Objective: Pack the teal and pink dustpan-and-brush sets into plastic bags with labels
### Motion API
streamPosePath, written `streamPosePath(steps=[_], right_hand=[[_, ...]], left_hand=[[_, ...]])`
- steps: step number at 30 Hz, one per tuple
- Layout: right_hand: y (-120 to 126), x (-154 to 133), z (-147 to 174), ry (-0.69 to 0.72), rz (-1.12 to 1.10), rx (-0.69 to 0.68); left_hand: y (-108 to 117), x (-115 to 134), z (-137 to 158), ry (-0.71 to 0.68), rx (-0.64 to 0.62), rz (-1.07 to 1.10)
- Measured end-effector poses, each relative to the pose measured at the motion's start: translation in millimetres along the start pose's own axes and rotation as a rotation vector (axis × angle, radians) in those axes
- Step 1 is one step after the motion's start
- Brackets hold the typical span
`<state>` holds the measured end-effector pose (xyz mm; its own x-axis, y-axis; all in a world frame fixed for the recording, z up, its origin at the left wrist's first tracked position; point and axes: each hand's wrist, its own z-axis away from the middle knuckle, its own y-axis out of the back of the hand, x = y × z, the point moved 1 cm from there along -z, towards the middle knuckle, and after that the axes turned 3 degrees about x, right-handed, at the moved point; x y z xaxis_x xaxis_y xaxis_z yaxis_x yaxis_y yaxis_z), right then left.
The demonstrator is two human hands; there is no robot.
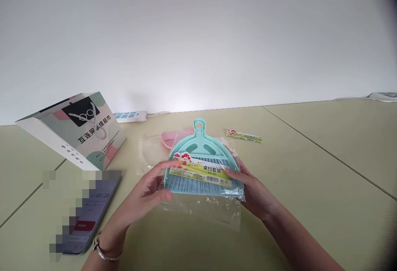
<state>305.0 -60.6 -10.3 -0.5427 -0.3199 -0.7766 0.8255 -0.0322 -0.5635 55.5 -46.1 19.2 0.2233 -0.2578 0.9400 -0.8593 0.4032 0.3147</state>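
dustpan (200,143) is over the counter (310,188), right hand (252,188) grasping its right edge, left hand (149,192) at its left (can't tell if gripping), label card (194,172) and clear wrap (214,213) not off yet, loose card (243,135) lying beyond.

Shiny silver-coloured bangle (107,257) round left wrist (112,238); forearms (297,233) bare.

The dustpan (201,152) is turquoise; the bristles (192,185) are blue. The label (198,171) bears red mushrooms (186,157) on green and yellow. The paper bag (85,132) combines white, pink, green and black. The counter (310,171) is yellowish-green.
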Motion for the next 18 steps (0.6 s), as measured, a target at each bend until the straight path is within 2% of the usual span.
streamPosePath(steps=[2, 4, 7, 10, 12, 15, 17, 18], right_hand=[[-1, 2, -3, -0.01, -0.027, -0.005], [-1, 5, -5, -0.028, -0.054, 0.027], [0, 7, -7, -0.055, -0.076, 0.105], [-1, 7, -6, -0.07, -0.099, 0.117], [-2, 6, -6, -0.087, -0.101, 0.123], [-1, 3, -5, -0.091, -0.093, 0.152], [1, 0, -5, -0.073, -0.09, 0.168], [1, -2, -5, -0.064, -0.089, 0.175]], left_hand=[[-3, -3, -3, 0.114, 0.108, 0.026], [-8, -6, -6, 0.195, 0.163, 0.038], [-15, -9, -10, 0.208, 0.226, 0.094], [-17, -9, -12, 0.188, 0.296, 0.073], [-11, -7, -10, 0.173, 0.258, 0.072], [8, -6, -3, 0.179, 0.106, 0.122], [21, -7, 2, 0.151, 0.09, 0.043], [25, -7, 3, 0.092, 0.117, -0.058]])
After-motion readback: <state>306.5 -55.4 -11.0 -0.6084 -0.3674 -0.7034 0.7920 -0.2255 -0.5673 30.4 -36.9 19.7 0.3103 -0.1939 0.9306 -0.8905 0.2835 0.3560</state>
